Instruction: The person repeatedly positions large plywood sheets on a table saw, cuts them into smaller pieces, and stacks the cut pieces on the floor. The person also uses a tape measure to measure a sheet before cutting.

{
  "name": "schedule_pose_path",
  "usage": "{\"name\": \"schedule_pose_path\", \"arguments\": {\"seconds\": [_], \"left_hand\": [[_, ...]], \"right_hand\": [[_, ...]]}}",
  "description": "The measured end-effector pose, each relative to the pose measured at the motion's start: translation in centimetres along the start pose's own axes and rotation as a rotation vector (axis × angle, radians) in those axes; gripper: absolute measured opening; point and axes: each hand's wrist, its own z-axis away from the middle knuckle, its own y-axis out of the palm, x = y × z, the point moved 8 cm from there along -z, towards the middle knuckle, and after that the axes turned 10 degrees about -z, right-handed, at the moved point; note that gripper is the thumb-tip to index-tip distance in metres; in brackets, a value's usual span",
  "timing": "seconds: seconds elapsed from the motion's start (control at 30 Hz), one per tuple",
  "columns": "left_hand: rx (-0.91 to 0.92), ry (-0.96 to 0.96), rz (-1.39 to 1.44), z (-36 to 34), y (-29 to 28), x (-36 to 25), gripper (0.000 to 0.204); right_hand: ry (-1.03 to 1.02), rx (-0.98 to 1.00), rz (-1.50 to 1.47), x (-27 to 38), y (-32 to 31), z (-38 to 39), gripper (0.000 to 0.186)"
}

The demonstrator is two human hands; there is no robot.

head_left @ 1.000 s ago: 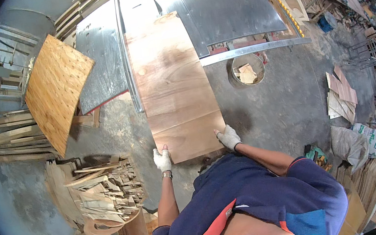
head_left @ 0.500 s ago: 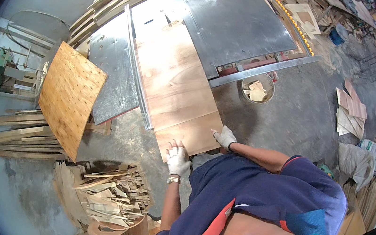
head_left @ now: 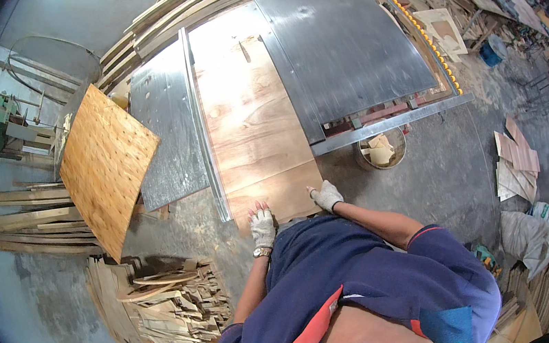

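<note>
A long reddish-brown plywood sheet (head_left: 255, 132) lies on a metal saw table, its near end by my waist. Along its left side runs a metal guide bar (head_left: 196, 112). At its far part a thin upright piece, perhaps a blade or splitter (head_left: 245, 52), stands in a dark slit. My left hand (head_left: 262, 226), in a pale fingerless glove, rests on the sheet's near left part with fingers stretched out. My gloved right hand (head_left: 326, 197) closes on the right edge near the corner; its lower fingers are partly hidden.
Grey metal table panels (head_left: 348, 44) flank the sheet, with a front rail (head_left: 393, 124). A round bin of offcuts (head_left: 381, 149) stands below it. A tilted yellowish board (head_left: 109, 165) is at left, near a scrap-wood pile (head_left: 177, 299). Sacks (head_left: 529, 238) lie at right.
The plywood sheet has slid away from me along the guide bar, both hands staying at its near end. My view has shifted, so the table sits lower in the picture.
</note>
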Motion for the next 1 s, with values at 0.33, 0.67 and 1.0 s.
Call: {"name": "schedule_pose_path", "arguments": {"seconds": [0.33, 0.67, 1.0], "left_hand": [[0.007, 0.033, 0.126, -8.4, -0.8, 1.8, 0.056], [0.008, 0.124, 0.101, -14.7, -4.5, 3.7, 0.075], [0.217, 0.013, 0.247, -19.5, -3.6, 6.7, 0.099]], "right_hand": [[-0.736, 0.075, 0.786, 7.7, -2.1, 0.8, 0.069], [-0.864, -0.030, 0.930, 10.5, -1.4, -6.4, 0.051], [-0.825, 0.022, 0.875, 13.6, -2.3, -9.6, 0.058]]}}
